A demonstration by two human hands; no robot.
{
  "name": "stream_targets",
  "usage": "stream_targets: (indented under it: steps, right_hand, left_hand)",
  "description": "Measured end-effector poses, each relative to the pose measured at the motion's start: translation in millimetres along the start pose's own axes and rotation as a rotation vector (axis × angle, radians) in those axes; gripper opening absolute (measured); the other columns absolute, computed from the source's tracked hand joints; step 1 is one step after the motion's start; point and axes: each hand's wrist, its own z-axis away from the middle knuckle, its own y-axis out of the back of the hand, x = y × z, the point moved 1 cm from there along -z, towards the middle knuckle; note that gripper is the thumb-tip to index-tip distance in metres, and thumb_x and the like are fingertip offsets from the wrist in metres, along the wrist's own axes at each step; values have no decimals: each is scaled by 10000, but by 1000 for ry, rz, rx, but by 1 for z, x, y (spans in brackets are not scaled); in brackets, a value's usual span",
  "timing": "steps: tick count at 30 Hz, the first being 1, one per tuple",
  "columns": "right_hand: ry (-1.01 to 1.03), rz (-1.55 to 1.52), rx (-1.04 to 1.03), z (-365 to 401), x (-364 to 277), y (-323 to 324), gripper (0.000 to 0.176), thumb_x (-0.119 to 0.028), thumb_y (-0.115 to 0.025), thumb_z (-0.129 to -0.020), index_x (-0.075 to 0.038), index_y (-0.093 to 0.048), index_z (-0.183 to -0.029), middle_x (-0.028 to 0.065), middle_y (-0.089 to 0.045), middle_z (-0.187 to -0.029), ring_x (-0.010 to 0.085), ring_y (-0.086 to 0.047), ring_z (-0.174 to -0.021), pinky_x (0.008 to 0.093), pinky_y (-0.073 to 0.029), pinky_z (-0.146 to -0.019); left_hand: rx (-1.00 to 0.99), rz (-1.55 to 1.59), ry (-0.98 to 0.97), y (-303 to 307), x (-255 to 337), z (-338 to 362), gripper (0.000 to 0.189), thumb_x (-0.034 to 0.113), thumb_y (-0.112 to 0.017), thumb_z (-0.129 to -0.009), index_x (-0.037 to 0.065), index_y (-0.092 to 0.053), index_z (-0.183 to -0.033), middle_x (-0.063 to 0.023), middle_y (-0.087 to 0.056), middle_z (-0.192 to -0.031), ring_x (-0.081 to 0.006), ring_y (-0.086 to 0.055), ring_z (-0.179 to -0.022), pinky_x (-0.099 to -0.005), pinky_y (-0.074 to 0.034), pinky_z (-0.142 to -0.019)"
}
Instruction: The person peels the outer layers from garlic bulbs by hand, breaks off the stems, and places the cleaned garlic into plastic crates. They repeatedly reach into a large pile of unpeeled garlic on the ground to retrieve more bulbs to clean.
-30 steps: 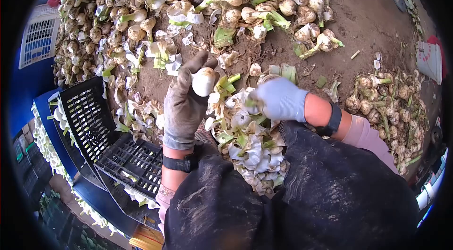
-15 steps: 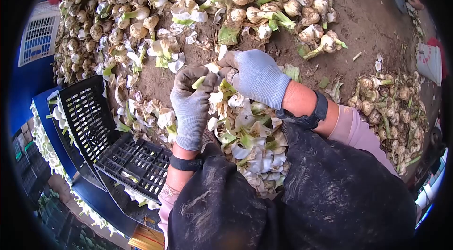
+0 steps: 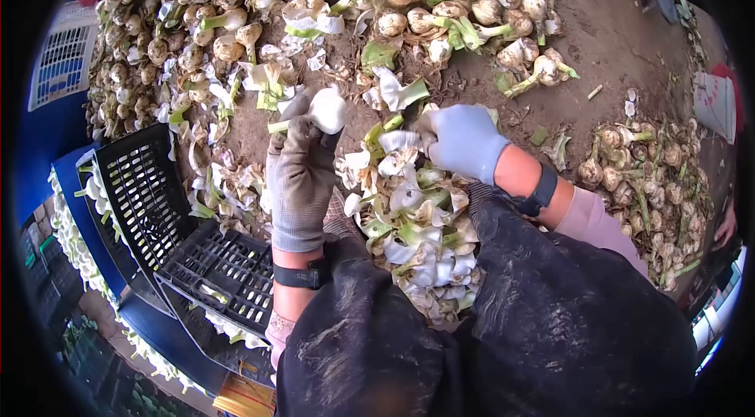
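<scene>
Closest to you, just right of the black crate, lies the heap of peelings. Your left hand reaches up between crate and heap, its fingers closed around a peeled bulb just past the crate's far corner. Your right hand, right of the crate across the heap, pinches a strip of skin. Beyond the crate spreads the pile of unpeeled bulbs.

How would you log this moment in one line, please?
left hand: holds peeled white onion | right hand: pinches peel strip | between hands: peel heap | left side: black crate
</scene>
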Motion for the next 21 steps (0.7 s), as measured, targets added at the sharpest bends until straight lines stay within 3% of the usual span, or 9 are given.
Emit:
stream_targets:
  steps: [4, 6, 7, 9, 13, 15, 17, 18, 21]
  right_hand:
    - [164, 244, -304, 22, -14, 3, 182, -261, -570, -811, -108, -656, -856, 133, -652, -719, 316, -652, -727, 442, -500, -670]
    - [197, 75, -72, 18, -17, 21, 219, -314, -563, -856, -114, -652, -866, 122, -656, -742, 321, -650, -730, 440, -500, -674]
    - [126, 64, 22, 14, -16, 30, 210, -315, -578, -872, -125, -644, -932, 111, -659, -786, 322, -648, -731, 437, -496, -723]
    - [76, 167, 312, 6, 5, 46, 204, -229, -627, -837, -129, -630, -1014, 104, -654, -895, 310, -638, -814, 433, -484, -792]
    - [31, 525, 677, -9, 44, 87, 539, -135, -681, -731, -222, -552, -1247, 112, -585, -1115, 307, -587, -925, 427, -489, -818]
    - [41, 556, 523, -30, 64, 74, 641, -127, -693, -718, -244, -496, -1317, 113, -561, -1185, 331, -575, -963, 430, -484, -831]
    - [87, 482, 507, -50, 76, 65, 599, -74, -661, -705, -243, -551, -1269, 125, -590, -1112, 345, -587, -936, 439, -487, -798]
    - [63, 463, 530, -58, 85, 61, 558, -62, -631, -714, -225, -577, -1245, 127, -613, -1043, 350, -599, -888, 445, -491, -759]
    - [19, 405, 503, -69, 86, 63, 500, -66, -593, -746, -191, -589, -1230, 160, -630, -981, 336, -609, -887, 438, -489, -773]
  left_hand:
    - [68, 107, 141, 10, -1, 1, 402, 221, -454, -997, -30, -437, -1311, -199, -514, -1294, -357, -536, -1173, -421, -497, -985]
    - [6, 137, 118, 11, 5, 2, 366, 186, -432, -1002, -31, -451, -1295, -205, -533, -1270, -353, -554, -1152, -409, -517, -959]
    - [138, 15, 60, 1, 15, 4, 344, 240, -466, -998, -20, -514, -1217, -177, -605, -1142, -318, -626, -1027, -359, -572, -847]
    - [121, 105, -1, 22, 38, 6, 350, 246, -462, -998, -26, -511, -1213, -197, -597, -1162, -325, -622, -1034, -348, -584, -819]
    - [221, 143, -210, 33, 92, 20, 348, 231, -438, -1002, -19, -492, -1237, -183, -614, -1134, -322, -625, -1026, -316, -588, -784]
    - [256, -30, -329, 23, 90, 26, 321, 234, -434, -1005, -5, -529, -1196, -153, -629, -1100, -286, -639, -953, -319, -562, -756]
    - [189, 94, -157, 23, 91, 41, 326, 274, -486, -985, -1, -545, -1150, -158, -639, -1039, -297, -639, -939, -359, -550, -800]
    - [331, -37, -158, 14, 95, 57, 341, 283, -510, -976, -10, -547, -1146, -160, -645, -1028, -296, -645, -926, -357, -551, -794]
    - [577, -457, -526, 26, 124, 114, 257, 173, -543, -965, -23, -557, -1130, -145, -652, -1010, -233, -662, -856, -323, -555, -761]
